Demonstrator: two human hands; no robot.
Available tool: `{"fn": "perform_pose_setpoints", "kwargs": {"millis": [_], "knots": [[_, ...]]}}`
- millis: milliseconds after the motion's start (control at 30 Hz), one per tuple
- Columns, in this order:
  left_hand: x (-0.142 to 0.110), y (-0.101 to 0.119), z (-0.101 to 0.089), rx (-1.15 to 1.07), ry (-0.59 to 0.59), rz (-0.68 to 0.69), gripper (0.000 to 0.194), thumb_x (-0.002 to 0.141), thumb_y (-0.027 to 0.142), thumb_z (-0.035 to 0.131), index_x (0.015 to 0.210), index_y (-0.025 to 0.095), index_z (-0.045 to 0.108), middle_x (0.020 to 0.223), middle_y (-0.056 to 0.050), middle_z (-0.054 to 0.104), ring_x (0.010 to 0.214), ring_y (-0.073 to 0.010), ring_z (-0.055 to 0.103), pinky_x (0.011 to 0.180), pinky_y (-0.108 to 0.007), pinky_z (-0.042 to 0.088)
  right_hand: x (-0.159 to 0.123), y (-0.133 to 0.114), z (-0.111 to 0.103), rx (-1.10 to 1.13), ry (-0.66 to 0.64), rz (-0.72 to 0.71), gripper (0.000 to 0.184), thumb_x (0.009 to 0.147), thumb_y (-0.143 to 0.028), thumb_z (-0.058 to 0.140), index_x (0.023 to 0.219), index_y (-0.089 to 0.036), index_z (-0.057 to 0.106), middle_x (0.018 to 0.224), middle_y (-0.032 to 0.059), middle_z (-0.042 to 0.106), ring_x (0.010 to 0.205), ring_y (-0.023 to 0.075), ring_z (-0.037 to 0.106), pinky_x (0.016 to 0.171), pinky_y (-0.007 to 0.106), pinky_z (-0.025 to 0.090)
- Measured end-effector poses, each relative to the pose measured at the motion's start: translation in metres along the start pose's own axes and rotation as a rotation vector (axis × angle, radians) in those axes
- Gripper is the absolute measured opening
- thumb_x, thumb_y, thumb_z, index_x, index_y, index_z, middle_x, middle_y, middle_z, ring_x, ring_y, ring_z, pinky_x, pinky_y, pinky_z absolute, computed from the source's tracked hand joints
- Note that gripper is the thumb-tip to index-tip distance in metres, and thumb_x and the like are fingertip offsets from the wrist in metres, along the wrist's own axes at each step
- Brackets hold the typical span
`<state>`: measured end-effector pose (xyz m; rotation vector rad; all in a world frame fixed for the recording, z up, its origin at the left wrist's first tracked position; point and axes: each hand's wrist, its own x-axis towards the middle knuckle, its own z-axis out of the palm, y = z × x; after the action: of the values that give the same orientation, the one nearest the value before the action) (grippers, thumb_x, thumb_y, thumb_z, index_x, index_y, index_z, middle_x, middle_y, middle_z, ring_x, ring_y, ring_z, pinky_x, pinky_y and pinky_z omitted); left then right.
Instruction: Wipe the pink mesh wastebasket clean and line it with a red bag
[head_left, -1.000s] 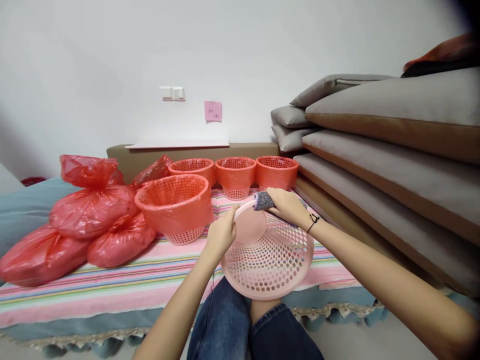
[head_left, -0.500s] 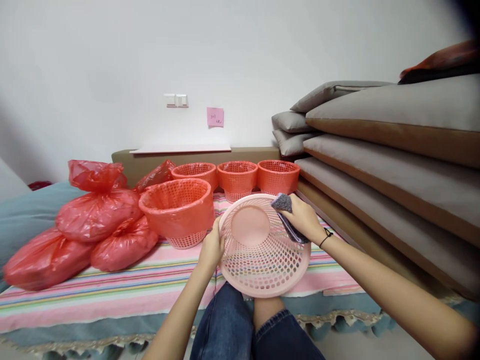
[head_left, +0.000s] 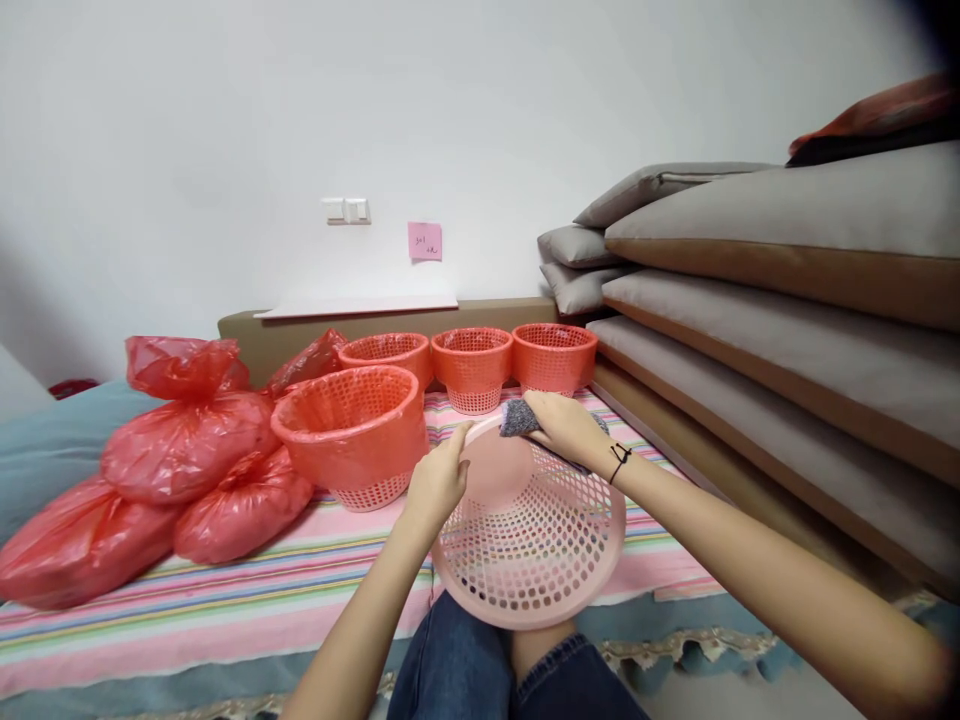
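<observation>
A pale pink perforated plastic basket [head_left: 529, 545] rests tilted on my lap, its opening toward me. My left hand [head_left: 437, 482] grips its left rim. My right hand [head_left: 564, 427] presses a grey cloth [head_left: 517, 417] against the basket's far upper rim. A black band circles my right wrist. My knees in blue jeans show below the basket.
A large red-orange basket [head_left: 352, 430] stands on the striped cloth [head_left: 225, 600] to the left, three smaller ones [head_left: 472, 365] in a row behind. Tied red plastic bags [head_left: 180, 440] lie at left. Grey cushions [head_left: 780, 330] are stacked at right.
My right hand has slid the grey cloth from the basket's right inner side up to its far rim. The basket has tipped and sunk slightly lower on my lap.
</observation>
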<state>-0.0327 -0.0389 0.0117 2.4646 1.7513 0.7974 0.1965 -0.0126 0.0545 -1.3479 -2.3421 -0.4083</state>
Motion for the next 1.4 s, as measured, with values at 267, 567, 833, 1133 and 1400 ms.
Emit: {"fn": "perform_pose_setpoints", "kwargs": {"millis": [267,567,833,1133,1400], "knots": [[-0.026,-0.031,0.061,-0.473,0.205,-0.307,0.055,0.079,0.008,0.051,0.132,0.018,0.041,0.114,-0.01,0.069,0.104,-0.0237,0.067,0.089,-0.034,0.05,-0.03,0.031,0.016,0.062,0.128,0.507,0.028,0.094,-0.044,0.054,0.101,-0.017,0.049,0.096,0.0117,0.071,0.084,0.0259,0.068,0.06,0.029,0.033],[-0.007,-0.01,0.008,-0.107,-0.097,-0.133,0.05,0.083,0.005,0.043,0.131,0.018,0.042,0.102,-0.013,0.072,0.097,-0.0246,0.069,0.082,-0.032,0.05,-0.037,0.043,0.01,0.094,0.11,0.387,0.029,0.091,-0.046,0.058,0.096,-0.018,0.051,0.098,0.0115,0.07,0.086,0.0241,0.066,0.063,0.028,0.035],[0.002,0.015,-0.014,0.157,-0.197,0.052,0.053,0.088,0.004,0.038,0.138,0.021,0.037,0.112,-0.015,0.069,0.101,-0.0249,0.068,0.079,-0.032,0.049,0.004,-0.009,-0.002,-0.093,0.01,-0.149,0.017,0.089,-0.03,0.06,0.096,-0.016,0.053,0.095,0.0109,0.066,0.087,0.0241,0.061,0.069,0.031,0.039],[0.005,0.021,-0.002,0.237,-0.114,-0.057,0.03,0.1,0.024,0.031,0.126,0.019,0.045,0.101,-0.014,0.071,0.093,-0.0266,0.069,0.075,-0.033,0.049,0.004,0.0,0.011,-0.061,0.066,-0.131,0.022,0.089,-0.033,0.061,0.099,-0.015,0.054,0.096,0.0118,0.065,0.088,0.0249,0.059,0.072,0.032,0.04],[0.011,0.038,0.004,0.227,-0.125,-0.046,0.032,0.1,0.022,0.028,0.126,0.017,0.045,0.1,-0.016,0.07,0.092,-0.0273,0.07,0.075,-0.033,0.049,-0.021,0.015,0.013,0.094,0.136,-0.007,0.025,0.091,-0.04,0.058,0.101,-0.017,0.055,0.101,0.0104,0.066,0.093,0.0252,0.06,0.078,0.032,0.041]]}}
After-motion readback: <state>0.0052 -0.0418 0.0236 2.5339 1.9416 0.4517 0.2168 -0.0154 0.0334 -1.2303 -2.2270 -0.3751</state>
